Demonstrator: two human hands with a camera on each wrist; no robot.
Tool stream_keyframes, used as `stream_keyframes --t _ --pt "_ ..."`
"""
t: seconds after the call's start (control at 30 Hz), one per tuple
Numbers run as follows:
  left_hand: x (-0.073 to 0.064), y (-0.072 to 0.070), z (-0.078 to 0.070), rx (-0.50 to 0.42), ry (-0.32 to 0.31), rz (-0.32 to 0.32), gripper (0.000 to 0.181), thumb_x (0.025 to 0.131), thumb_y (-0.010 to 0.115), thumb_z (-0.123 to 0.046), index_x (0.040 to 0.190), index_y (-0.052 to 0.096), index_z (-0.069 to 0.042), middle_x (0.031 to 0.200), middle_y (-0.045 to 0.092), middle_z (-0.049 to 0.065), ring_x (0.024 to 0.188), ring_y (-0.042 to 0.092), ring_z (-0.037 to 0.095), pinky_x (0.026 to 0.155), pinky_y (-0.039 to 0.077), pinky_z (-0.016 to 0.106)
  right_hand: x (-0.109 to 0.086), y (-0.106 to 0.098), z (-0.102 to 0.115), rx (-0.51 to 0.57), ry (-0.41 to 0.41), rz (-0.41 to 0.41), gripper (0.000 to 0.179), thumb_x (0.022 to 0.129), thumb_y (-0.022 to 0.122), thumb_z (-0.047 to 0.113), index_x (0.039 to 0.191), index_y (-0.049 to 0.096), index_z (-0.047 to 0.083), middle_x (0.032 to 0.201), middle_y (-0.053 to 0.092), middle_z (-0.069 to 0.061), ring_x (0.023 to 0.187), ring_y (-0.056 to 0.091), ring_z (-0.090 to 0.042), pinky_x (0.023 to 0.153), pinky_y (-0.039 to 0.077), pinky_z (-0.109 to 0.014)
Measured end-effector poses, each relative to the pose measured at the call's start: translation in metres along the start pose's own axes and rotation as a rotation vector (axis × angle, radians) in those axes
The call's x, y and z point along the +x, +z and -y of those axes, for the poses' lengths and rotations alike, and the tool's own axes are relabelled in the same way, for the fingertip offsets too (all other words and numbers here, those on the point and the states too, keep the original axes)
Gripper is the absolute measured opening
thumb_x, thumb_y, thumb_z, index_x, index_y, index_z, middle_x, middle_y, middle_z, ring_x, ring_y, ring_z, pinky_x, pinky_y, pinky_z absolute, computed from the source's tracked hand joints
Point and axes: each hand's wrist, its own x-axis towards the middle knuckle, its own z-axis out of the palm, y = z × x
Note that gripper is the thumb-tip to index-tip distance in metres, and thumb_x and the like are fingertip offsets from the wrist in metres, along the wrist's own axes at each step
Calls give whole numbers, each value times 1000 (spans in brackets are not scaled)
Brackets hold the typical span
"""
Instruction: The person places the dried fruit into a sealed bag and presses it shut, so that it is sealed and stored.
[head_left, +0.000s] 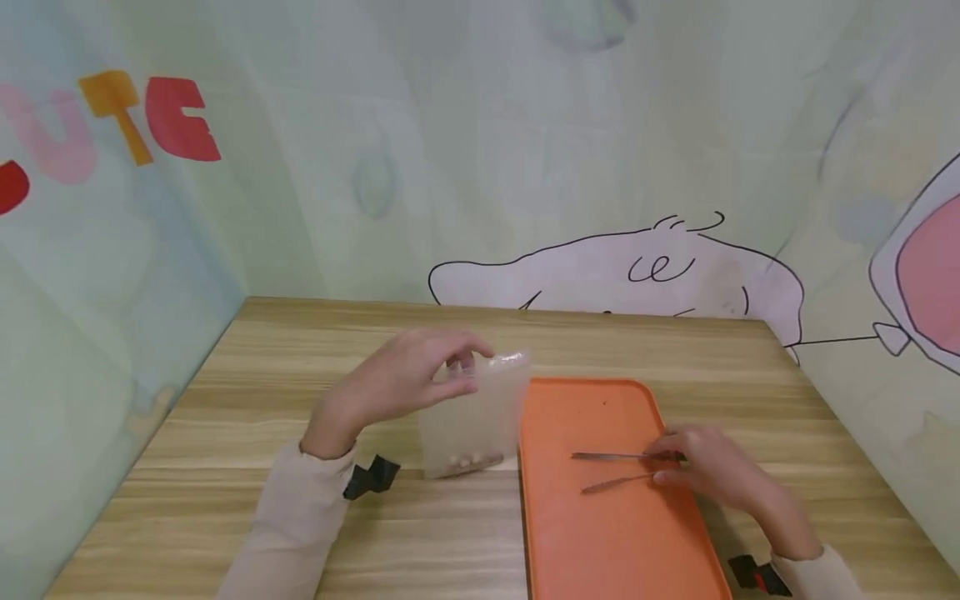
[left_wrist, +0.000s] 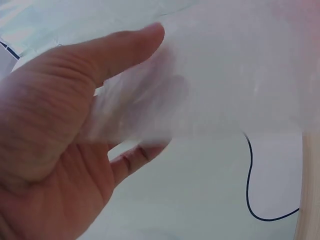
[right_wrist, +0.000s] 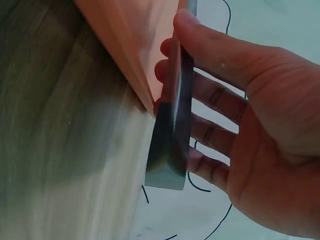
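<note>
My left hand (head_left: pixel 408 373) pinches a translucent plastic bag (head_left: pixel 480 417) near its top edge, thumb in front and fingers behind. The bag hangs upright over the table, just left of the tray, and several small pale pieces (head_left: pixel 468 460) lie along its bottom. In the left wrist view, blurred fingers show through the plastic bag (left_wrist: pixel 235 85). My right hand (head_left: pixel 712 471) grips metal tongs (head_left: pixel 611 457) near their bent end, between thumb and fingers. Their two arms stand spread apart and point left over the orange tray (head_left: pixel 600 542). In the right wrist view the bent end of the tongs (right_wrist: pixel 170 160) shows.
A wooden table (head_left: pixel 285 358) carries the tray, whose raised rim runs between the two hands. Printed cloth walls (head_left: pixel 315 167) with cartoon drawings close off the back and both sides. A small dark speck (head_left: pixel 605 403) marks the tray's far part.
</note>
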Motion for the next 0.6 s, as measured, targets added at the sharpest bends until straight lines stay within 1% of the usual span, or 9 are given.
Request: stream_keyframes --t 0.1,0.17,0.2,0.27,0.3,0.4,0.43,0.5,0.6 --pt "0 0 -3 6 18 -12 26 94 72 -15 119 66 -13 89 66 -10 82 62 4 73 53 29 -1 -3 3 23 4 50 23 82 82 26 103 76 17 96 67 10 84 62 -9 69 52 -31" --pt "-1 -2 -4 1 23 -31 24 94 72 -12 118 67 -14 88 65 -12 80 61 2 72 54 29 3 -11 12 27 15 55 27 85 80 26 108 75 13 99 69 7 87 64 -12 72 53 -34" --pt "-2 -3 -5 0 29 -40 24 94 71 -12 118 67 -14 87 65 -12 80 61 2 72 54 29 6 -16 19 35 14 40 28 87 79 25 110 74 11 102 70 5 90 65 -15 74 54 -36" --pt "-3 -6 -7 -9 46 -59 24 94 71 -11 118 68 -13 87 64 -13 79 60 1 72 54 29 14 -28 37 47 12 -28 30 91 75 25 117 72 9 109 71 1 96 67 -20 77 55 -39" --pt "-4 -7 -8 -14 58 -68 25 94 71 -11 118 68 -12 86 64 -13 79 61 1 72 54 28 19 -34 48 61 -1 -82 30 93 73 24 118 71 8 110 71 0 97 66 -21 77 55 -40" --pt "-5 -9 -12 -45 106 -93 28 92 73 -9 119 67 -10 87 66 -12 81 63 1 74 54 26 37 -49 81 109 -91 -256 28 95 71 22 120 70 10 112 71 4 98 65 -15 75 54 -36" --pt "-6 -9 -13 -56 123 -99 29 91 74 -8 119 67 -10 88 67 -11 81 64 1 74 54 25 44 -53 92 137 -120 -294 26 95 71 23 120 70 12 111 70 7 96 63 -12 74 53 -34" --pt "-6 -9 -16 -77 158 -107 31 90 75 -7 119 66 -9 90 69 -9 83 65 1 75 54 23 58 -58 112 217 -191 -336 21 96 70 21 115 71 15 105 70 11 92 62 -8 72 52 -30" --pt "-5 -9 -20 -90 198 -117 31 90 75 -7 119 66 -9 92 69 -7 83 65 2 75 54 21 75 -61 133 329 -268 -350 7 96 70 19 103 70 19 95 67 13 85 60 -6 66 52 -26"
